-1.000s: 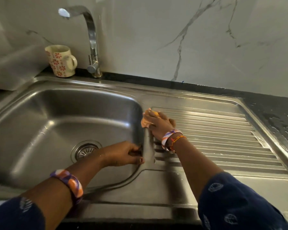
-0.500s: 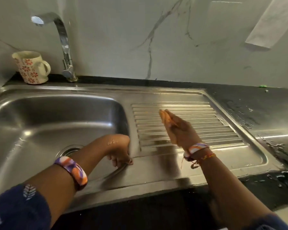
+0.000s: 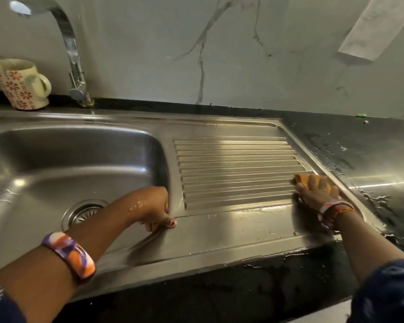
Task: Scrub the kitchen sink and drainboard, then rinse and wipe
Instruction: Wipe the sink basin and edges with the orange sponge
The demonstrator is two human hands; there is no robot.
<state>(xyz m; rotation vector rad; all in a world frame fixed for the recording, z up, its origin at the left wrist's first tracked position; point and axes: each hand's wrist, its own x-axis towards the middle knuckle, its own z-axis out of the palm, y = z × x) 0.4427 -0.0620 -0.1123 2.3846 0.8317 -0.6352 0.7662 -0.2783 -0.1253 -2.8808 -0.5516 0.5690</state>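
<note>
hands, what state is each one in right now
Left hand: fingers curled over the sink rim, gripping it.
Right hand: open, fingers flat, pressing the orange scrub pad on the drainboard.

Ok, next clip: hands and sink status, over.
Left hand grip curled over stainless steel sink rim. Right hand flat on orange scrub pad, ribbed drainboard right end. Cream floral mug behind basin, clear.

Head camera looks forward and down, close over the sink [image 3: 79, 159] and drainboard [image 3: 238, 169].

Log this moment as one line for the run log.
step: drainboard scrub | right hand: presses orange scrub pad on drainboard, right end | left hand: grips sink rim
</note>
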